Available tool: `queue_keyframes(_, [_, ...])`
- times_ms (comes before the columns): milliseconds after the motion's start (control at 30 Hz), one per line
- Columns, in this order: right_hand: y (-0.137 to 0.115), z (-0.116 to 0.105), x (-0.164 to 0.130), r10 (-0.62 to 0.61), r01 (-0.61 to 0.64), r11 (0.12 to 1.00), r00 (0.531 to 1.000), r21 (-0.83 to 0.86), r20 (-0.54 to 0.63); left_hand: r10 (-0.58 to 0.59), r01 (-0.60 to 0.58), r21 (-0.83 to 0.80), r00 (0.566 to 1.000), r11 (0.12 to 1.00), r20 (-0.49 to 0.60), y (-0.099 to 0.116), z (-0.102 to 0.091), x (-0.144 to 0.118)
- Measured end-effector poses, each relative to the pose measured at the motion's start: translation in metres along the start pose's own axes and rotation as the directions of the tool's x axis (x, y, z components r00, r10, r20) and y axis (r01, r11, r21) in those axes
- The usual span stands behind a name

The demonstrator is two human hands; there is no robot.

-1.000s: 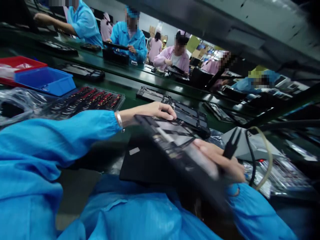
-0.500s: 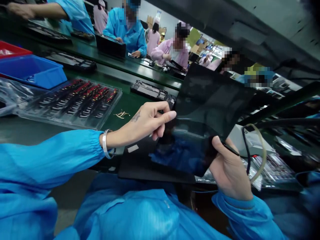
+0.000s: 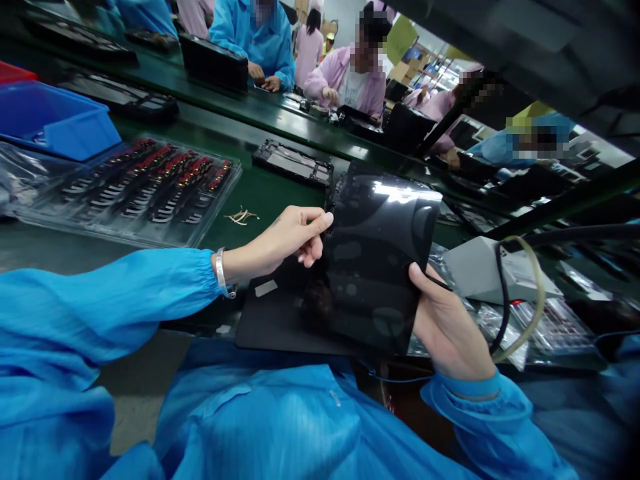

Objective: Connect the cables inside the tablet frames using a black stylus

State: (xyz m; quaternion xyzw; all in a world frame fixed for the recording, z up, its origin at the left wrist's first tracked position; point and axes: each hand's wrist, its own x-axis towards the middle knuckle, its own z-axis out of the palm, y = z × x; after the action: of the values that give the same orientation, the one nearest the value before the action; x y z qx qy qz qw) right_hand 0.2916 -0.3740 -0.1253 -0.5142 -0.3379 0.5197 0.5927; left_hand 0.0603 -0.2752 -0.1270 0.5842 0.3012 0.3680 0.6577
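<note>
A glossy black panel (image 3: pixel 375 267) stands tilted in front of me, with a bright light reflection near its top. My right hand (image 3: pixel 450 327) grips its right edge, thumb on the front face. A thin dark strip (image 3: pixel 440 281) shows by the fingers of that hand; I cannot tell what it is. At the panel's left edge my left hand (image 3: pixel 300 237) is closed in a pinch, thumb against forefinger. Whether a thin film lies between those fingertips is too small to make out. Under the panel lies a flat black board (image 3: pixel 280 327) with a small pale label (image 3: pixel 266 288).
On the green bench, a clear tray (image 3: pixel 150 187) of red-and-black parts lies left, beside a blue bin (image 3: pixel 60 123). Beyond is an open device frame (image 3: pixel 295 163); thin pale strips (image 3: pixel 243 215) lie nearer. A grey box (image 3: pixel 495 267) with cables stands right. Co-workers (image 3: pixel 345 80) sit opposite.
The panel has tipped and come lower, and now catches a bright reflection. Both hands have shifted slightly left with it. My view has turned a little downward.
</note>
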Motion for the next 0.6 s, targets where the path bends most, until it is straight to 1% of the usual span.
queue_keyframes(167, [0.001,0.000,0.000,0.008,-0.008,1.000,1.000,0.023,0.014,0.028,-0.028,-0.014,0.999,1.000,0.026,-0.006,-0.002,0.002])
queue_keyframes(267, [0.001,0.001,0.001,-0.011,0.011,1.000,1.000,-0.010,0.006,0.043,-0.043,0.005,0.999,0.999,0.031,-0.008,-0.003,0.003])
queue_keyframes(333, [-0.002,0.003,0.001,-0.080,0.079,0.994,0.997,-0.071,-0.012,0.070,-0.073,0.042,0.996,0.996,0.052,-0.006,-0.006,0.005])
queue_keyframes(367, [-0.004,0.003,0.002,-0.163,0.158,0.981,0.986,-0.116,-0.031,0.088,-0.093,0.065,0.993,0.994,0.078,-0.004,-0.008,0.008])
queue_keyframes(400, [-0.006,0.004,0.001,-0.276,0.265,0.948,0.960,-0.180,-0.044,0.104,-0.115,0.087,0.988,0.990,0.117,-0.001,-0.012,0.011])
queue_keyframes(433, [-0.009,0.004,0.000,-0.415,0.388,0.883,0.908,-0.263,-0.054,0.117,-0.136,0.107,0.979,0.985,0.170,0.002,-0.015,0.015])
queue_keyframes(467, [-0.012,0.003,-0.002,-0.566,0.510,0.776,0.823,-0.371,-0.053,0.130,-0.160,0.121,0.966,0.980,0.224,0.006,-0.020,0.020])
queue_keyframes(500, [-0.014,0.003,-0.005,-0.699,0.602,0.628,0.715,-0.494,-0.017,0.140,-0.181,0.131,0.951,0.975,0.277,0.008,-0.024,0.026])
queue_keyframes(533, [-0.016,0.002,-0.008,-0.787,0.657,0.455,0.613,-0.601,0.074,0.159,-0.210,0.142,0.938,0.967,0.308,0.010,-0.027,0.032])
queue_keyframes(567, [-0.015,0.001,-0.013,-0.810,0.693,0.275,0.540,-0.666,0.227,0.195,-0.253,0.156,0.930,0.955,0.313,0.010,-0.031,0.037])
queue_keyframes(600, [-0.014,0.001,-0.017,-0.776,0.733,0.107,0.484,-0.671,0.405,0.241,-0.301,0.176,0.923,0.937,0.299,0.008,-0.033,0.042])
